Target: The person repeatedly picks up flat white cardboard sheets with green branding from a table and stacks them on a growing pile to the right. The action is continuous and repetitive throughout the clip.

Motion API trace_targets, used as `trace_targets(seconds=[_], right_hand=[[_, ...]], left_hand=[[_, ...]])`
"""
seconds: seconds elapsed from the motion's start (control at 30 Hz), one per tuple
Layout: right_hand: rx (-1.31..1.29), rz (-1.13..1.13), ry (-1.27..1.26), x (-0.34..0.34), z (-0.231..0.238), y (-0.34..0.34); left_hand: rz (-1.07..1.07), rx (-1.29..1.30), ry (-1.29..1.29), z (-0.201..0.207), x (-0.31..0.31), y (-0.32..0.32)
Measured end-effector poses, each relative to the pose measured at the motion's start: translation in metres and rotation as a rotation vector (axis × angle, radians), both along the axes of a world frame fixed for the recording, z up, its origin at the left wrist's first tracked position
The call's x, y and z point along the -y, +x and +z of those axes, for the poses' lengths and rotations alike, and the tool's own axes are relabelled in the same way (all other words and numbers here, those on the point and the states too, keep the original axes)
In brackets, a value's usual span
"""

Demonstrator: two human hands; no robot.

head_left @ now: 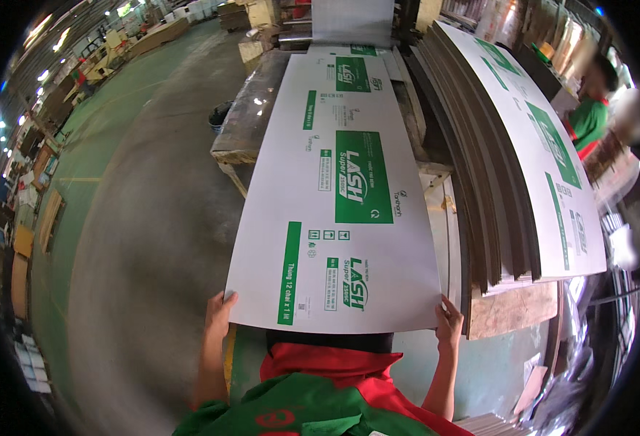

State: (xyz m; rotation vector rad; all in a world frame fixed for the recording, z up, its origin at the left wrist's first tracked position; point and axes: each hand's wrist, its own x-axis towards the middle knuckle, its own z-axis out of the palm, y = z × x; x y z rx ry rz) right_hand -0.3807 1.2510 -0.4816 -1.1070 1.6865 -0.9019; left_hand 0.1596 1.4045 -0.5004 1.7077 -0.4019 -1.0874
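Note:
A long white cardboard sheet with green printed panels (262, 254) stretches away from me, its far part lying over a worn table by a machine. My left hand (220, 311) is closed on the near left corner, thumb on top and the other fingers mostly beneath. At the near right corner my right hand (448, 320) pinches the edge in the same manner. Between my hands the near edge hangs in front of my body, off the table. The undersides of the sheet and the hidden fingertips do not show.
To the right, a tall stack of similar printed sheets (552, 218) rests on a wooden pallet (516, 311). The worn table (251, 116) stands ahead, below a machine with a pale panel (353, 22). Another person in a green shirt (589, 120) is beyond the stack. Grey-green floor (146, 218) spreads leftward.

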Motion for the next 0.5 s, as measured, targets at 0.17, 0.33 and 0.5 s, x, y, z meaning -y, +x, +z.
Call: trace_targets(seconds=[0.17, 0.33, 0.5], right_hand=[[-0.044, 0.0, -0.029, -0.034, 0.004, -0.009], [-0.065, -0.072, 0.084, -0.079, 0.037, -0.024], [-0.025, -0.147, 0.171, -0.102, 0.041, -0.019]], left_hand=[[0.09, 0.285, -0.066, 0.015, -0.032, -0.028], [0.006, 0.542, -0.062, 0.033, -0.071, -0.047], [0.003, 0.644, -0.044, 0.023, -0.08, -0.044]])
